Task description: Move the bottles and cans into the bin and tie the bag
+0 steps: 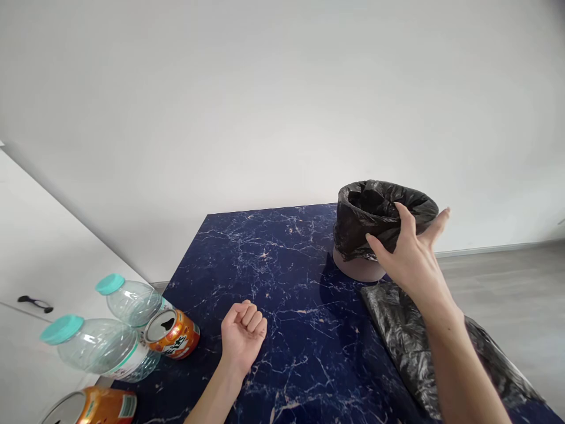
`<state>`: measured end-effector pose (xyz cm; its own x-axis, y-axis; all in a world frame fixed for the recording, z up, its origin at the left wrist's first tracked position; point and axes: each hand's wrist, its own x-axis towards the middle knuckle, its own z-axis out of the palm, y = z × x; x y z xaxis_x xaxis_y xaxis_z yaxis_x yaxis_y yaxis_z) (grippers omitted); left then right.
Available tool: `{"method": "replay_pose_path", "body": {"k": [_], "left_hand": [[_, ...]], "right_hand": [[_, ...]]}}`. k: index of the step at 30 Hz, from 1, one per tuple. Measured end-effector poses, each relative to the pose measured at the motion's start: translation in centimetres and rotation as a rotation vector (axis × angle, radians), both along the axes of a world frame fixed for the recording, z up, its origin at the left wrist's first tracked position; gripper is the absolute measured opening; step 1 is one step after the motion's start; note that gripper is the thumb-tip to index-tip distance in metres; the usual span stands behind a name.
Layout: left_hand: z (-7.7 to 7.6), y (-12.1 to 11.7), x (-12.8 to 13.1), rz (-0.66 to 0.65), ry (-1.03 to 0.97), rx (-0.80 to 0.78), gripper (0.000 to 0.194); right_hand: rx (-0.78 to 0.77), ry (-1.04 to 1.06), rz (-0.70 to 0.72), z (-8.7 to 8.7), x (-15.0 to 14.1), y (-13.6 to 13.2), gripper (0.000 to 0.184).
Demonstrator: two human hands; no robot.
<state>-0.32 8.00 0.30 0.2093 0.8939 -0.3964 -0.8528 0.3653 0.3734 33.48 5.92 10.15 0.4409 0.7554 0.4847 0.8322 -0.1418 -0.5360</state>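
Open grip: my right hand [409, 259] was spread at the bin's [358, 270] black bag [353, 227].
My left hand [244, 334] was closed; I could not confirm bag contact.

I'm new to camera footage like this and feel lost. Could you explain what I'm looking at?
There is no machine here, just a person's two bare hands. The single picture comes from a camera on their head, looking forward and down. On the dark blue table, at left, are two clear bottles and two orange cans. At right are a bin lined with a black bag and a loose black sheet. The left hand is a fist, nothing visible inside. The right hand spreads its fingers at the lined bin, apparently without gripping.
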Motion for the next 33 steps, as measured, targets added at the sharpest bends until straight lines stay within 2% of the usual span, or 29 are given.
{"method": "replay_pose_path", "body": {"k": [4, 11, 21, 27, 33], "left_hand": [[0.1, 0.0, 0.1, 0.005, -0.015, -0.016, 0.050], [0.3, -0.1, 0.2, 0.011, -0.039, -0.050, 0.049], [0.5, -0.1, 0.2, 0.005, -0.043, -0.054, 0.051], [0.6, -0.1, 0.2, -0.014, -0.014, -0.023, 0.049], [1.0, 0.1, 0.3, -0.010, 0.060, 0.064, 0.045]], "right_hand": [[-0.044, 0.191, -0.065, 1.0, -0.7, -0.1, 0.086], [-0.126, 0.246, -0.097, 2.4, -0.9, -0.2, 0.076], [-0.092, 0.181, -0.095, 3.6, -0.8, -1.1, 0.064], [-0.072, 0.127, 0.075, 4.2, -1.3, -1.8, 0.064], [-0.148, 0.109, 0.389, 5.1, -2.7, -2.6, 0.062]]}}
